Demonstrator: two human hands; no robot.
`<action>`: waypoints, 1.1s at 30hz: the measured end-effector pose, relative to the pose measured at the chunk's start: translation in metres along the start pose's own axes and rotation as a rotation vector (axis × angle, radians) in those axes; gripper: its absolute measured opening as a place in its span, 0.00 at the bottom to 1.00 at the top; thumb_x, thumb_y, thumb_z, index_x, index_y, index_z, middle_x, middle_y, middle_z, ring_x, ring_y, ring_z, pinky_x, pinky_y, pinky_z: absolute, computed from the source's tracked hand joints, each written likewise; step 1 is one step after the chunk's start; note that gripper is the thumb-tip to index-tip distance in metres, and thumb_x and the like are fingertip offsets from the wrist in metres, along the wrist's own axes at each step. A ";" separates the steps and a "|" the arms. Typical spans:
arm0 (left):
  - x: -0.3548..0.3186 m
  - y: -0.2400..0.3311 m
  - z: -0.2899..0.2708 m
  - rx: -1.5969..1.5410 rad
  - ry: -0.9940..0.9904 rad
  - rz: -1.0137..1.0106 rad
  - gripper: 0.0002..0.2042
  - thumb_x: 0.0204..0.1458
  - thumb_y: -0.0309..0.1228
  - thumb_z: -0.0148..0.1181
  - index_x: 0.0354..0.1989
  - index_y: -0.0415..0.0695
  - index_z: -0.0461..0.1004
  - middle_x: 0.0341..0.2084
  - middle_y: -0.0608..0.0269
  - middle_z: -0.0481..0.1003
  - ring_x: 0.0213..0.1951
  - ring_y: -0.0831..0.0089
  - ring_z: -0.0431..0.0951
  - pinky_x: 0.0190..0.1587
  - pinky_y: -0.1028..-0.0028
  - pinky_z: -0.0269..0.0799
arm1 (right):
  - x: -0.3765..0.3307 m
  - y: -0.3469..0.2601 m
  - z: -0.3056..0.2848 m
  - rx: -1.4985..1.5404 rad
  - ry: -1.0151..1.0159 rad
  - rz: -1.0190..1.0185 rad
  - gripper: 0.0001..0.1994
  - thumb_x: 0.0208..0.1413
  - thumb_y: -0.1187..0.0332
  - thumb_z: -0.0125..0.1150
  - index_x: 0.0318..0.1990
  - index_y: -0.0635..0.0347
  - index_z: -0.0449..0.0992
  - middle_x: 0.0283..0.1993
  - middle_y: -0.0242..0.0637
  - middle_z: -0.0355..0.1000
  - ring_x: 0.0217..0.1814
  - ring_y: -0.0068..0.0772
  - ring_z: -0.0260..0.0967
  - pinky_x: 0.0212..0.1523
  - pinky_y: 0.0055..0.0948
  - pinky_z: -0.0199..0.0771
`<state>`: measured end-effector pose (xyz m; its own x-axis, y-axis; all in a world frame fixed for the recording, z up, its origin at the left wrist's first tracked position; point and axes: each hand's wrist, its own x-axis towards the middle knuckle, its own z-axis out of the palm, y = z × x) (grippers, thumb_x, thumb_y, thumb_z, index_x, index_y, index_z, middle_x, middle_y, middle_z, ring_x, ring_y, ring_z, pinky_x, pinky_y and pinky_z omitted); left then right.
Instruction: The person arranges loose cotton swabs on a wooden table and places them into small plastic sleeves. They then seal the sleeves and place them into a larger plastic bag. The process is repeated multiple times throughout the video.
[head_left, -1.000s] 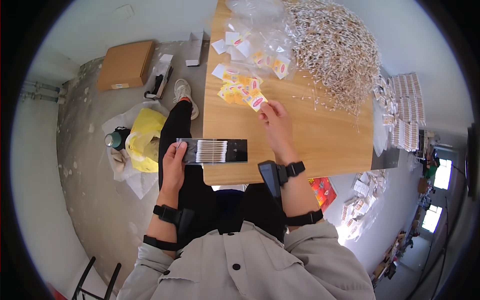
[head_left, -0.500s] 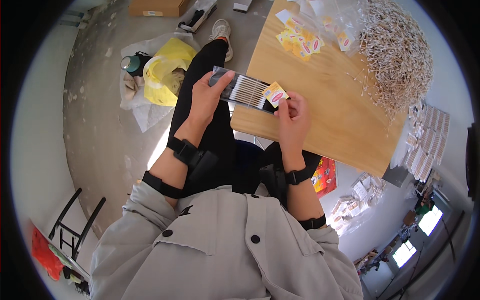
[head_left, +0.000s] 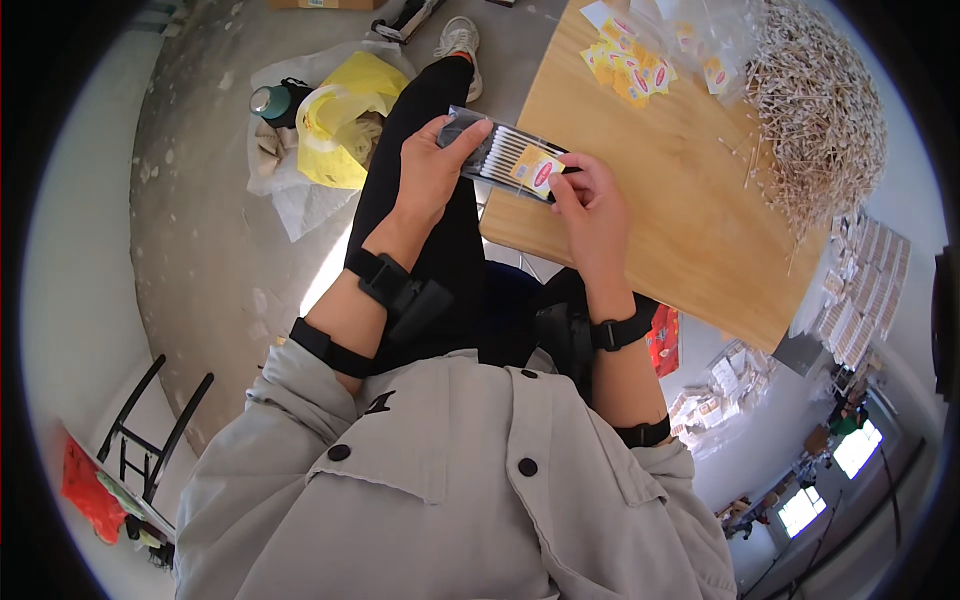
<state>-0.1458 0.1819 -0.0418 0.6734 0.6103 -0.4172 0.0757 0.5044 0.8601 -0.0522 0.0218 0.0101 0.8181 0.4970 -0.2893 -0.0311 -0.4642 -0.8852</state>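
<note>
My left hand [head_left: 428,178] grips one end of a clear plastic bag, its thumb on top. Inside, a row of white-tipped cotton swabs [head_left: 503,150] lies side by side. Over the swabs' right part lies a small yellow and white card [head_left: 537,170] with a red oval. My right hand [head_left: 597,215] pinches the card's right edge at the bag's other end, thumb on top. Whether the card is inside the bag or on it, I cannot tell. Both hands hover over my leg and the table's near left corner.
On the wooden table [head_left: 660,230] lie loose yellow cards [head_left: 630,70], clear bags [head_left: 715,30] and a large heap of cotton swabs [head_left: 815,120]. Packed swab bundles [head_left: 862,290] stand beyond its right edge. A yellow bag [head_left: 340,120] and a bottle [head_left: 268,101] are on the floor, left.
The card has turned level with the bag and slid left over the swabs. Both hands and the bag appear slightly higher and farther right, as the whole view has shifted.
</note>
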 end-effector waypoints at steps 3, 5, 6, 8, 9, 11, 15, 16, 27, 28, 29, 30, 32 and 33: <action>-0.004 0.003 0.003 0.003 0.022 -0.004 0.09 0.55 0.32 0.66 0.38 0.39 0.79 0.29 0.69 0.79 0.31 0.85 0.76 0.37 0.82 0.70 | 0.004 -0.002 -0.004 -0.029 -0.045 0.022 0.11 0.55 0.73 0.63 0.46 0.62 0.74 0.32 0.37 0.77 0.29 0.24 0.73 0.32 0.24 0.74; -0.003 0.003 0.004 -0.005 0.024 -0.003 0.09 0.55 0.32 0.66 0.38 0.39 0.79 0.29 0.69 0.79 0.31 0.85 0.76 0.37 0.82 0.70 | 0.006 -0.003 -0.004 -0.035 -0.046 0.023 0.12 0.55 0.72 0.64 0.45 0.62 0.73 0.32 0.37 0.78 0.28 0.25 0.73 0.32 0.24 0.74; -0.003 0.002 0.002 -0.008 0.015 0.001 0.09 0.55 0.32 0.67 0.38 0.39 0.79 0.29 0.69 0.79 0.31 0.85 0.76 0.37 0.82 0.71 | 0.006 -0.003 -0.002 -0.033 -0.042 0.016 0.12 0.55 0.71 0.64 0.45 0.63 0.73 0.31 0.37 0.78 0.28 0.25 0.73 0.32 0.25 0.74; -0.002 0.001 0.002 -0.014 0.008 0.001 0.09 0.55 0.32 0.67 0.38 0.39 0.79 0.29 0.69 0.79 0.31 0.85 0.76 0.37 0.82 0.71 | 0.007 -0.005 0.002 -0.092 -0.037 0.009 0.14 0.54 0.69 0.66 0.46 0.63 0.73 0.31 0.37 0.77 0.28 0.26 0.73 0.33 0.26 0.74; -0.001 0.001 0.002 -0.016 0.009 -0.001 0.10 0.55 0.32 0.67 0.38 0.39 0.79 0.30 0.69 0.80 0.30 0.85 0.76 0.36 0.82 0.71 | 0.007 -0.008 0.005 -0.152 -0.036 0.010 0.15 0.54 0.69 0.66 0.46 0.63 0.73 0.32 0.36 0.77 0.29 0.27 0.73 0.33 0.27 0.74; -0.002 0.000 0.001 -0.022 0.013 -0.006 0.10 0.55 0.33 0.66 0.37 0.39 0.79 0.29 0.69 0.79 0.30 0.85 0.76 0.36 0.82 0.71 | 0.006 -0.012 0.008 -0.254 0.020 -0.012 0.16 0.55 0.67 0.66 0.48 0.63 0.71 0.36 0.36 0.74 0.34 0.27 0.73 0.36 0.28 0.74; 0.006 0.002 -0.005 -0.135 0.024 -0.078 0.11 0.56 0.36 0.66 0.34 0.39 0.78 0.26 0.70 0.78 0.28 0.86 0.74 0.33 0.83 0.69 | 0.002 -0.002 0.014 -0.039 0.288 -0.114 0.18 0.62 0.64 0.58 0.55 0.64 0.67 0.49 0.40 0.66 0.53 0.30 0.68 0.49 0.31 0.71; 0.009 0.003 -0.008 -0.186 0.026 -0.110 0.12 0.56 0.37 0.66 0.32 0.39 0.78 0.25 0.71 0.77 0.27 0.87 0.73 0.32 0.84 0.68 | 0.003 0.005 0.016 0.110 0.364 -0.143 0.18 0.65 0.63 0.54 0.56 0.65 0.66 0.53 0.41 0.63 0.58 0.31 0.65 0.53 0.31 0.70; 0.005 -0.004 0.003 0.148 0.131 0.090 0.15 0.57 0.38 0.64 0.30 0.35 0.78 0.21 0.72 0.75 0.25 0.88 0.67 0.28 0.82 0.65 | 0.010 -0.001 0.069 0.494 0.337 -0.265 0.25 0.71 0.58 0.37 0.65 0.71 0.55 0.63 0.47 0.54 0.70 0.40 0.52 0.71 0.37 0.50; 0.005 -0.004 0.002 0.151 0.138 0.103 0.15 0.57 0.38 0.64 0.30 0.35 0.78 0.21 0.72 0.74 0.25 0.88 0.67 0.28 0.81 0.65 | 0.010 -0.001 0.071 0.485 0.339 -0.270 0.24 0.71 0.58 0.37 0.65 0.71 0.55 0.63 0.48 0.54 0.70 0.40 0.52 0.71 0.37 0.50; 0.005 -0.004 0.002 0.154 0.143 0.117 0.15 0.57 0.38 0.64 0.30 0.34 0.77 0.20 0.72 0.74 0.25 0.87 0.66 0.28 0.81 0.65 | 0.011 -0.001 0.073 0.476 0.343 -0.276 0.24 0.71 0.59 0.37 0.65 0.70 0.55 0.63 0.48 0.54 0.69 0.41 0.52 0.71 0.37 0.50; 0.005 -0.004 0.002 0.158 0.147 0.132 0.15 0.58 0.38 0.64 0.30 0.34 0.77 0.20 0.72 0.74 0.25 0.87 0.66 0.28 0.81 0.65 | 0.011 -0.001 0.074 0.446 0.333 -0.274 0.24 0.71 0.59 0.37 0.65 0.70 0.56 0.63 0.49 0.54 0.69 0.41 0.52 0.70 0.37 0.51; 0.005 -0.003 0.004 0.225 0.161 0.141 0.15 0.58 0.37 0.64 0.30 0.34 0.77 0.20 0.72 0.73 0.25 0.87 0.66 0.28 0.81 0.65 | 0.011 -0.002 0.074 0.386 0.322 -0.273 0.24 0.71 0.59 0.38 0.65 0.71 0.56 0.62 0.50 0.55 0.69 0.43 0.53 0.69 0.38 0.51; 0.006 -0.002 0.006 0.259 0.162 0.148 0.15 0.58 0.37 0.64 0.30 0.34 0.77 0.20 0.72 0.73 0.25 0.87 0.65 0.28 0.80 0.65 | 0.011 -0.002 0.074 0.384 0.327 -0.266 0.24 0.70 0.60 0.38 0.65 0.71 0.56 0.62 0.50 0.55 0.68 0.43 0.53 0.69 0.38 0.52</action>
<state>-0.1373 0.1802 -0.0444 0.5672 0.7647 -0.3057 0.1839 0.2442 0.9521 -0.0859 0.0821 -0.0186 0.9597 0.2789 0.0355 0.0439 -0.0242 -0.9987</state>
